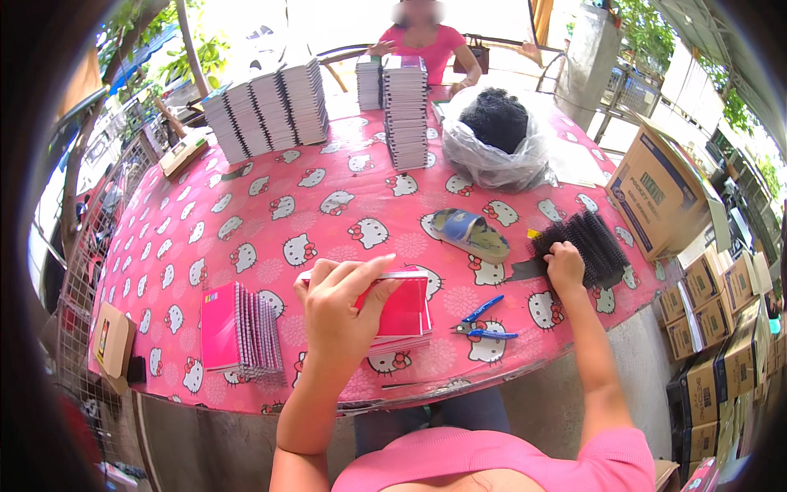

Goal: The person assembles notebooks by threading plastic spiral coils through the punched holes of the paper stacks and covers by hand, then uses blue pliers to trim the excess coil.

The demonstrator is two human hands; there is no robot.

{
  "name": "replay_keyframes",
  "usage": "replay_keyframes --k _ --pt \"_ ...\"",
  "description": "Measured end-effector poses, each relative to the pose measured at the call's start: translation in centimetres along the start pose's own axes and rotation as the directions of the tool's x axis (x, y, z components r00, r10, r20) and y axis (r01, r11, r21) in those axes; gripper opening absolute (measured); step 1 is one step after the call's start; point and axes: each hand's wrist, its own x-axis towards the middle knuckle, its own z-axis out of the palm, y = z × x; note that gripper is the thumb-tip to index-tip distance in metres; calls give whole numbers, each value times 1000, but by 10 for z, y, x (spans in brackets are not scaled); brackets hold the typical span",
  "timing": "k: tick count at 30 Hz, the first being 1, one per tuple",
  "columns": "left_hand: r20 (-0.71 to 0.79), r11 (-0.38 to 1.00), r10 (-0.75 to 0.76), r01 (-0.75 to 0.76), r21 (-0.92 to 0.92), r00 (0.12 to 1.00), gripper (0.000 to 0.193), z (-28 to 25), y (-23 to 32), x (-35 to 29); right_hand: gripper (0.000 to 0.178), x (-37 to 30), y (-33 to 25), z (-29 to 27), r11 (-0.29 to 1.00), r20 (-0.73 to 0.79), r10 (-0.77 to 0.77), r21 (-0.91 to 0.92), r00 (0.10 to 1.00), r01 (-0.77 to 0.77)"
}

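Note:
Near the front edge of the table, my left hand is at the upper edge of a pink-covered notebook. Its thumb lies in front of the cover and the index finger reaches along the top. More pink notebooks lie beneath. My right hand is out to the right, fingers closed at the near side of a bundle of black plastic binding coils. A single coil in its grip cannot be made out clearly. Blue-handled cutting pliers lie between my arms.
Spiral-bound pink notebooks stand at left. Taller notebook stacks and a notebook pile stand farther back. A plastic bag holds black coils. A blue-and-olive rounded item lies mid-table. A cardboard box stands right; a person sits opposite.

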Motion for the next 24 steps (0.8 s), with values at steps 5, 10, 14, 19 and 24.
replay_keyframes --k 5,10,14,19,24 --pt "-35 1000 -6 7 13 999 24 5 5 2 12 13 17 9 999 -93 -35 -18 995 34" --pt "-70 999 34 -36 -21 997 22 6 -5 1 12 5 -31 -22 998 -53 -65 19 996 66" --pt "-89 999 35 -37 -17 995 20 7 -5 1 16 -16 -108 -86 786 -125 -266 546 956 290" --pt "-85 999 27 -31 -36 996 19 7 -5 -3 21 -48 -189 -151 357 -149 -474 868 867 345" --pt "-87 996 80 -84 -39 993 18 3 -5 0 19 -44 -195 -157 379 -202 -507 821 838 428"
